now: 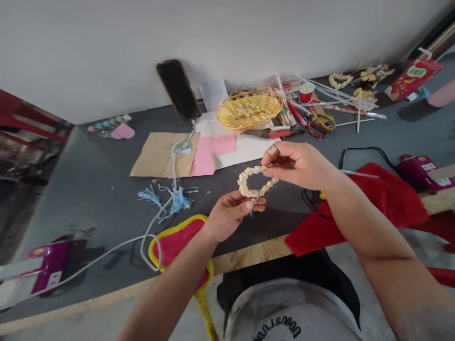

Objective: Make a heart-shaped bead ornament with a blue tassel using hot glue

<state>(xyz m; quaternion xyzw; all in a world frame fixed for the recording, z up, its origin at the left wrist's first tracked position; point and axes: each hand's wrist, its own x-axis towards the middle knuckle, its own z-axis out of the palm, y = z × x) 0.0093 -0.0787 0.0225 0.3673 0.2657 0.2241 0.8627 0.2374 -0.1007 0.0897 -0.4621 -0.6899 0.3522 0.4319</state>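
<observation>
A heart-like ring of small cream bead-shaped pieces (244,183) is held up over the table's front part, between both hands. My left hand (232,211) pinches its lower edge between thumb and fingers; a small bit sticks out by the thumb. From the upper right, my right hand (302,163) closes thumb and fingertips on the ring's other side, hiding that part. Beneath my left forearm lies a red paddle shape with a yellow border (174,244). Light blue tassels (180,201) rest to the left of my left hand.
At the back stand a yellow woven basket (231,116) with small pieces and a leaning phone (178,90). Pliers (261,133), scissors (316,128) and a red thread spool (306,93) lie nearby. A pale cable (156,215) crosses the left; red cloth (384,203) drapes the right edge.
</observation>
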